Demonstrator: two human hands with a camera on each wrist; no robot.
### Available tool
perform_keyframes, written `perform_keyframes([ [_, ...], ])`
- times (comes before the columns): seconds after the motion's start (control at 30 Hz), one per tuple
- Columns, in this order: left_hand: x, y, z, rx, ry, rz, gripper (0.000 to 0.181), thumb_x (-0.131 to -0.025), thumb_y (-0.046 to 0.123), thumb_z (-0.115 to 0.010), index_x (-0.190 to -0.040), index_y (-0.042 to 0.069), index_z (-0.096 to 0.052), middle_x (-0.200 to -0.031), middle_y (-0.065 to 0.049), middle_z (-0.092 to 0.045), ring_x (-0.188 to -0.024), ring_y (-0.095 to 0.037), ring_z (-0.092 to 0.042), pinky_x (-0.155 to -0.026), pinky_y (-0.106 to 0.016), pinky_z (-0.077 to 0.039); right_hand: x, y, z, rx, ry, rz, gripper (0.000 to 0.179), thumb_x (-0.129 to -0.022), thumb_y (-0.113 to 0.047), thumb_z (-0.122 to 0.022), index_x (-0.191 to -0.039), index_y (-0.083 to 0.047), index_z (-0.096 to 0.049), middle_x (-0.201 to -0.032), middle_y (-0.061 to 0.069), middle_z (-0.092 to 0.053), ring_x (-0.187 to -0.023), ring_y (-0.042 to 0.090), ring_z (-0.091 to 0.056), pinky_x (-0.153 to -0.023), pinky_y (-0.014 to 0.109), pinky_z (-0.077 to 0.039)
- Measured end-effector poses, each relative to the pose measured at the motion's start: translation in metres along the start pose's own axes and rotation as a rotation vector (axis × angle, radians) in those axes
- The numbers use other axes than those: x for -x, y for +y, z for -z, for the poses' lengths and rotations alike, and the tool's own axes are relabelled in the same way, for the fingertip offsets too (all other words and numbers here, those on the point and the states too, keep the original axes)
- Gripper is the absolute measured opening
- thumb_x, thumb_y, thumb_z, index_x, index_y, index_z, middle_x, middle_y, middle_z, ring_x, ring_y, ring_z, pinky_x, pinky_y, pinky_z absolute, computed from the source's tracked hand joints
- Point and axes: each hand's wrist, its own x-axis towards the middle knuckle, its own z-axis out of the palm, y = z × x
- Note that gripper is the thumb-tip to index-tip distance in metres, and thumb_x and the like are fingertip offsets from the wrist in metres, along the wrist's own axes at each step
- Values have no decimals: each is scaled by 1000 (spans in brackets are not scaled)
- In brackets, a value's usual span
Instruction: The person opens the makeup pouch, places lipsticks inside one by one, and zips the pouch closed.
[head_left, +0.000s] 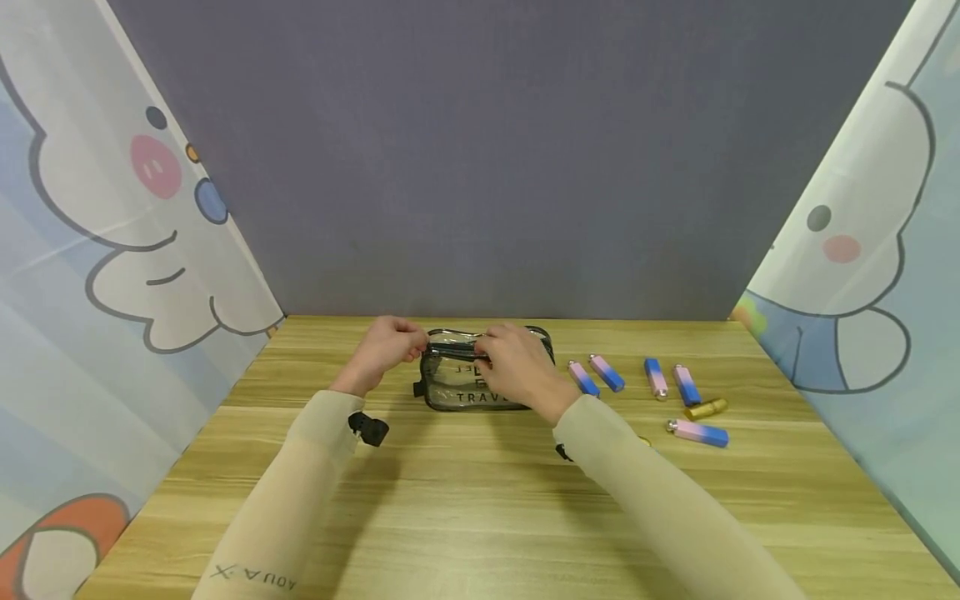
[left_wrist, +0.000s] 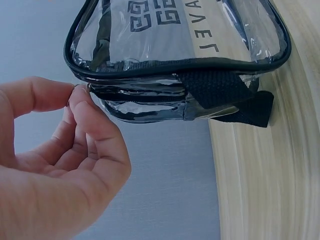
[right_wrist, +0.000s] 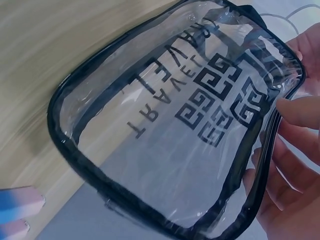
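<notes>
A clear pouch (head_left: 450, 387) with black piping and dark "TRAVEL" lettering stands on the table, zipper along its top. At its left end, my left hand (head_left: 384, 350) pinches the end of the zipper edge between thumb and index finger. The left wrist view shows that pinch beside a black side strap (left_wrist: 215, 87). My right hand (head_left: 517, 362) bends over the top edge, nearer the middle. In the right wrist view, its thumb lies in front of the edge and its other fingers behind. Whether it holds a zipper pull is hidden.
Right of the pouch lie several pink-and-blue tubes (head_left: 697, 432) with silvery ends and a gold tube (head_left: 707, 408). A small gold item (head_left: 645, 441) is partly covered by the right sleeve. A grey panel (head_left: 495, 167) rises behind the wooden table (head_left: 450, 517).
</notes>
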Motion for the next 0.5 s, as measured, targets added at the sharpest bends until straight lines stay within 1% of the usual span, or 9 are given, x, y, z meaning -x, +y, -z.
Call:
perform_keyframes([
  [0.07, 0, 0, 0, 1, -3, -2, 23, -99, 13, -57, -110, -4, -69, -101, -13, -66, -90, -28, -60, -78, -34, -52, 3, 3, 0, 6, 6, 11, 8, -94, -19, -72, -100, -15, -76, -97, 1, -69, -89, 20, -61, -82, 37, -53],
  [0.2, 0, 1, -1, 0, -9, -5, 24, -99, 12, -57, -111, -4, -69, -101, -13, -66, -91, -30, -60, -79, -34, -52, 4, 6, 0, 0, 19, 43, 6, -93, -16, -73, -99, -15, -76, -97, 0, -69, -87, 20, -60, -79, 37, -53],
  [0.37, 1, 4, -2, -30, -8, 0, 28, -98, 13, -57, -116, -5, -69, -105, -14, -66, -94, -31, -62, -81, -36, -52, 3, 7, -3, 7, 28, 69, 6, -94, -15, -73, -97, -17, -78, -97, -1, -69, -86, 19, -60, -78, 36, -52],
  [0.47, 1, 8, -4, -78, 10, -2, 24, -96, 11, -57, -109, -3, -71, -103, -13, -66, -88, -25, -60, -77, -34, -49, 2, 6, -4, 14, 32, 71, 6, -94, -14, -72, -95, -17, -78, -95, -2, -68, -85, 19, -59, -76, 36, -52],
  [0.5, 1, 10, -5, -99, 19, -4, 21, -94, 10, -57, -105, -1, -71, -101, -10, -66, -82, -23, -57, -73, -34, -47, 2, 6, -5, 16, 33, 71, 6, -94, -14, -72, -95, -17, -78, -94, -2, -67, -84, 19, -58, -76, 36, -51],
])
